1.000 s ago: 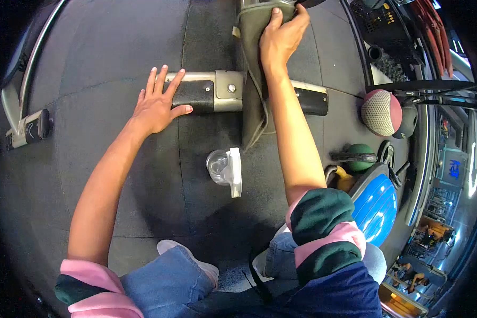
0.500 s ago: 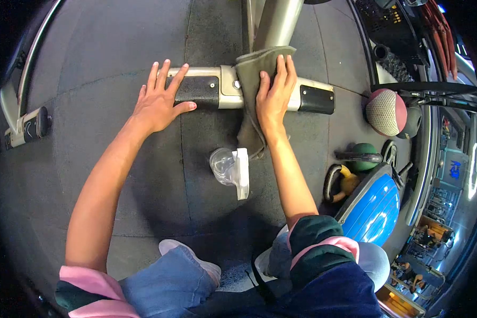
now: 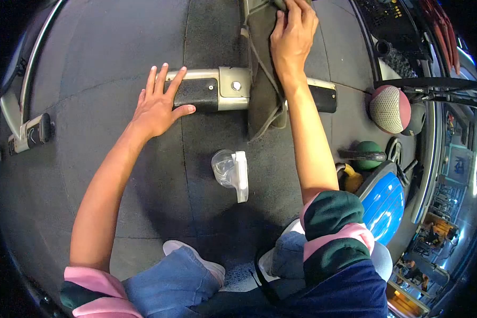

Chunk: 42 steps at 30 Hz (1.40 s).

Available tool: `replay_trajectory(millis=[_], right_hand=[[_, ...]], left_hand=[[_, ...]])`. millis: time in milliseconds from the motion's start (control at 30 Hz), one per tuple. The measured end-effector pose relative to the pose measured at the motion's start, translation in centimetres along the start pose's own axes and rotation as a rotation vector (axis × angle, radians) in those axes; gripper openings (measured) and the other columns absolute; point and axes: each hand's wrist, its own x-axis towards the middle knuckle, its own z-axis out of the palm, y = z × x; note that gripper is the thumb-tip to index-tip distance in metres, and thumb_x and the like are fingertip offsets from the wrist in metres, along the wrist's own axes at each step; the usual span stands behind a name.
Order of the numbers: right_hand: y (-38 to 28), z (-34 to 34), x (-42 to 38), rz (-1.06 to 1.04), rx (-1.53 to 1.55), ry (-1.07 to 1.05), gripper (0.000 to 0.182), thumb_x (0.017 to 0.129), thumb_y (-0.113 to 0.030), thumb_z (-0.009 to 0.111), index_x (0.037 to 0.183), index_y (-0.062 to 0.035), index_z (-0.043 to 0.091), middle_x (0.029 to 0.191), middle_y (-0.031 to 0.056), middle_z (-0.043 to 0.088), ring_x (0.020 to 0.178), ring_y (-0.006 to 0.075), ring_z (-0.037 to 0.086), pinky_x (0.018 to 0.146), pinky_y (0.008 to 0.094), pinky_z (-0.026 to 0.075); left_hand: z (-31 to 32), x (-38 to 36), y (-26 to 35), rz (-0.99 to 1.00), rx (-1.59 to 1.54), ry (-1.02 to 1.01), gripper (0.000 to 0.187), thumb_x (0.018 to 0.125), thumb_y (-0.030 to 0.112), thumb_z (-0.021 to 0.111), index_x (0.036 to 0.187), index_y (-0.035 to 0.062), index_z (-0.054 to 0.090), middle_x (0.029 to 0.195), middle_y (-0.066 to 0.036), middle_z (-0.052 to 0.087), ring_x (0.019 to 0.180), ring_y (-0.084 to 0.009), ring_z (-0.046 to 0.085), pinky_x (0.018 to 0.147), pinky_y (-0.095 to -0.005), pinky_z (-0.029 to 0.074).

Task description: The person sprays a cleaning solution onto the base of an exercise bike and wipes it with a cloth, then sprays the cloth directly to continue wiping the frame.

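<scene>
My left hand (image 3: pixel 158 103) lies flat with fingers spread on the black rubber floor, its fingertips on the left end of a metal base bar (image 3: pixel 233 93) with black end caps. My right hand (image 3: pixel 293 33) reaches far up the frame and presses an olive-grey cloth (image 3: pixel 264 74) against the machine's upright post. The cloth hangs down over the bar. A clear spray bottle with a white head (image 3: pixel 231 168) lies on its side on the floor between my arms.
A pink-and-grey ball (image 3: pixel 389 108), a green kettlebell (image 3: pixel 367 153), a yellow kettlebell (image 3: pixel 346 179) and a blue balance dome (image 3: pixel 382 201) sit at the right. A curved metal frame with a black cap (image 3: pixel 31 132) is at the left. My knees and shoe (image 3: pixel 192 262) are below.
My right hand slid the cloth from the base bar back up the post toward the top of the frame. My left hand stayed in place.
</scene>
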Motion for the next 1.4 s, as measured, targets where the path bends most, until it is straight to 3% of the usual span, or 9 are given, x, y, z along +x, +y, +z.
replay_trajectory(millis=[233, 433, 500, 633, 700, 867, 1067, 1167, 1400], right_hand=[[1.7, -3.8, -9.3, -0.206, -0.055, -0.384, 0.04, 0.076, 0.0, 0.06, 0.116, -0.0002, 0.06, 0.126, 0.0154, 0.054, 0.125, 0.0346, 0.045, 0.105, 0.0447, 0.038], [2.9, -4.6, -5.7, -0.607, -0.145, -0.747, 0.035, 0.082, -0.009, 0.05, 0.115, 0.0002, 0.061, 0.127, 0.0124, 0.056, 0.132, 0.0271, 0.042, 0.115, 0.0456, 0.026], [3.1, -2.9, -2.7, -0.709, -0.194, -0.717, 0.03, 0.084, -0.012, 0.05, 0.108, -0.0003, 0.062, 0.118, 0.0133, 0.058, 0.128, 0.0266, 0.044, 0.117, 0.0461, 0.022], [3.5, 2.0, 4.5, -0.692, -0.255, -0.732, 0.018, 0.086, -0.008, 0.052, 0.098, 0.0006, 0.063, 0.097, 0.0165, 0.06, 0.1, 0.0312, 0.056, 0.105, 0.0426, 0.037], [3.5, 4.3, 7.5, -0.795, -0.379, -0.519, 0.021, 0.086, -0.014, 0.048, 0.09, -0.001, 0.063, 0.085, 0.0136, 0.059, 0.095, 0.0286, 0.057, 0.108, 0.0433, 0.034], [3.5, 4.6, 4.9, -0.841, -0.631, -0.679, 0.026, 0.086, -0.018, 0.05, 0.097, 0.0016, 0.064, 0.102, 0.0156, 0.064, 0.102, 0.0296, 0.057, 0.107, 0.0432, 0.035], [0.5, 3.4, -4.2, -0.663, -0.404, -0.926, 0.02, 0.084, -0.017, 0.052, 0.079, -0.0095, 0.07, 0.088, 0.0127, 0.069, 0.085, 0.0254, 0.068, 0.076, 0.0363, 0.053], [-1.4, 4.0, -4.1, -0.359, -0.305, -1.279, 0.021, 0.086, -0.013, 0.048, 0.084, -0.0048, 0.068, 0.093, 0.0175, 0.069, 0.092, 0.0314, 0.067, 0.081, 0.0415, 0.053], [-0.6, 8.4, -4.1, -0.014, -0.196, -1.476, 0.032, 0.081, -0.015, 0.049, 0.102, -0.0043, 0.07, 0.109, 0.0242, 0.065, 0.102, 0.0351, 0.065, 0.087, 0.0439, 0.051]], left_hand=[[0.4, 0.3, -0.3, -0.012, -0.038, 0.011, 0.089, 0.081, 0.064, 0.058, 0.151, 0.0336, 0.014, 0.159, -0.012, 0.006, 0.147, -0.0324, -0.001, 0.112, -0.0598, 0.022], [0.2, 0.0, -0.1, -0.021, -0.025, -0.007, 0.087, 0.083, 0.06, 0.059, 0.152, 0.032, 0.013, 0.158, -0.016, 0.007, 0.146, -0.0361, 0.003, 0.114, -0.0549, 0.022], [0.4, 0.0, -0.3, 0.001, -0.042, 0.017, 0.087, 0.083, 0.059, 0.059, 0.152, 0.0316, 0.013, 0.158, -0.015, 0.007, 0.146, -0.0361, 0.003, 0.113, -0.0551, 0.023], [0.4, 0.0, -0.3, 0.004, -0.043, 0.022, 0.087, 0.083, 0.059, 0.059, 0.152, 0.0315, 0.014, 0.158, -0.016, 0.007, 0.146, -0.0361, 0.003, 0.112, -0.0555, 0.023], [0.3, 0.0, -0.2, -0.007, -0.05, 0.006, 0.087, 0.083, 0.059, 0.06, 0.152, 0.0315, 0.015, 0.158, -0.016, 0.008, 0.146, -0.0362, 0.003, 0.112, -0.0561, 0.023], [0.5, 0.1, -0.3, -0.002, -0.062, 0.022, 0.087, 0.082, 0.059, 0.06, 0.152, 0.0321, 0.015, 0.158, -0.015, 0.007, 0.146, -0.0364, 0.003, 0.112, -0.057, 0.023], [0.6, 0.1, -0.4, 0.003, -0.058, 0.021, 0.088, 0.082, 0.06, 0.06, 0.152, 0.0322, 0.015, 0.158, -0.015, 0.007, 0.146, -0.0369, 0.003, 0.111, -0.0577, 0.023], [0.6, 0.0, -0.5, 0.003, -0.051, 0.024, 0.087, 0.082, 0.061, 0.059, 0.152, 0.0322, 0.015, 0.158, -0.015, 0.007, 0.146, -0.0369, 0.003, 0.112, -0.0578, 0.023], [0.8, 0.1, -0.5, 0.005, -0.079, 0.038, 0.087, 0.081, 0.061, 0.061, 0.151, 0.0335, 0.017, 0.159, -0.012, 0.006, 0.147, -0.0327, -0.001, 0.111, -0.0616, 0.022]])
